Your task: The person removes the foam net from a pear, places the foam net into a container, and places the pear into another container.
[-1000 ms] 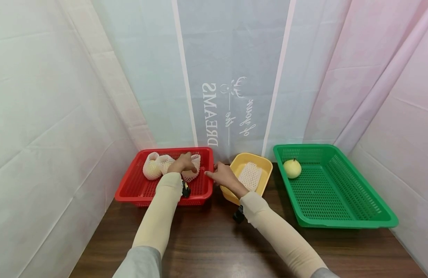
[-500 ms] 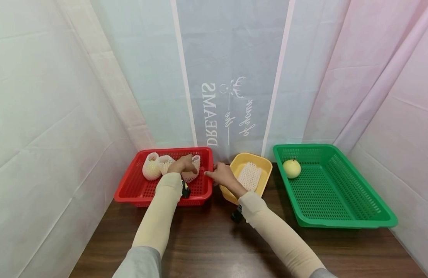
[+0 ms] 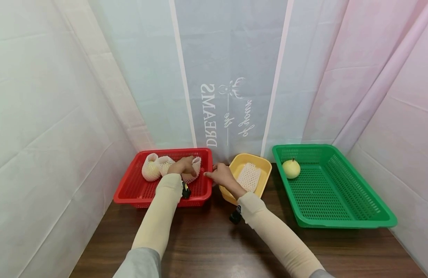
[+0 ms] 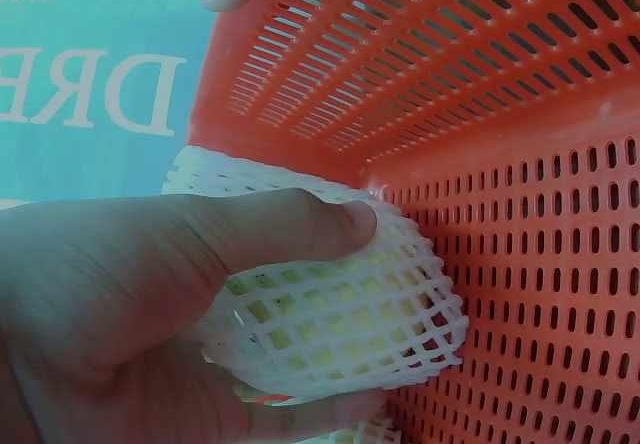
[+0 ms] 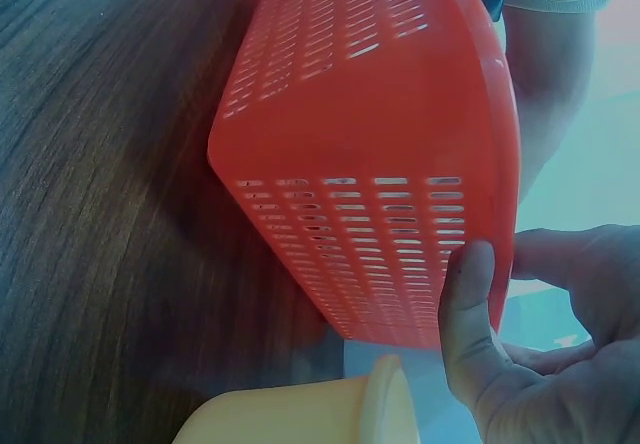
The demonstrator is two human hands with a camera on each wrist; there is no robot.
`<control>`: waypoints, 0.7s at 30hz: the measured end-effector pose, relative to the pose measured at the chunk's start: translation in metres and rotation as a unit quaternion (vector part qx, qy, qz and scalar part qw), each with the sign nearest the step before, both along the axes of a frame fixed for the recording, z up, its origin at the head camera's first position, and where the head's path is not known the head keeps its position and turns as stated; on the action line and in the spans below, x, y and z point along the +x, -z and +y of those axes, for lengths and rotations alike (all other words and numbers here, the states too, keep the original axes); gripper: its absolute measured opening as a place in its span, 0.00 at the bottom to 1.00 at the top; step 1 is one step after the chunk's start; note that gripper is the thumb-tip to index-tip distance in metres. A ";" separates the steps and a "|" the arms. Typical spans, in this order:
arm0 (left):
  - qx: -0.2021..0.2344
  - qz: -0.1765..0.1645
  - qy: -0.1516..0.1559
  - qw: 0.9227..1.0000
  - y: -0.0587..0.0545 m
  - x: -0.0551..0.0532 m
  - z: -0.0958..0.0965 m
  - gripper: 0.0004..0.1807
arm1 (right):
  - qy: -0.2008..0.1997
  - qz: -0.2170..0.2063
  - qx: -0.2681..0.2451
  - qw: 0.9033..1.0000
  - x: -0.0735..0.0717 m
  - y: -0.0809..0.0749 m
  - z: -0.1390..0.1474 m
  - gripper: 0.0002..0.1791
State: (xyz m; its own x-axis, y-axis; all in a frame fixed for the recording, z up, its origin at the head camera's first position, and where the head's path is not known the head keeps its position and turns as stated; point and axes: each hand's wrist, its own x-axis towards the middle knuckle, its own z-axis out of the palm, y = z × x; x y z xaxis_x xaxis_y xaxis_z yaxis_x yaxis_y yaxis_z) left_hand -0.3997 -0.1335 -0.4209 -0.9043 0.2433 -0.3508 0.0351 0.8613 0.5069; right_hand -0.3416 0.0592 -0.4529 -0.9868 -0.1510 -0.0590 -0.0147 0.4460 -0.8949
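Inside the red basket (image 3: 144, 202), my left hand (image 3: 180, 166) holds a pale yellow-green pear in a white foam net (image 4: 340, 314). The left wrist view shows the thumb across the top of the net and a finger below it. Two more foam-netted fruits (image 3: 150, 170) lie left of that hand. My right hand (image 3: 224, 176) pinches the basket's right rim, its thumb (image 5: 468, 289) outside and fingers over the edge. Beside that hand, a yellow tray (image 3: 265, 185) contains white foam netting (image 3: 249, 177).
A green basket (image 3: 342, 224) stands at the right with one bare pear (image 3: 291, 169) in its far left corner. All containers sit on a dark wooden table (image 3: 207, 247). Pale curtains (image 3: 235, 46) rise behind and at both sides.
The left hand stays on the netted pear, and the right hand stays on the basket rim. Only a slight shift of the whole head view shows.
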 end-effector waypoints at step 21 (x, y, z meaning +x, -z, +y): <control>-0.016 -0.006 0.022 1.000 -0.001 -0.002 -0.005 0.52 | 0.000 -0.004 -0.005 1.000 0.002 -0.002 0.001 0.18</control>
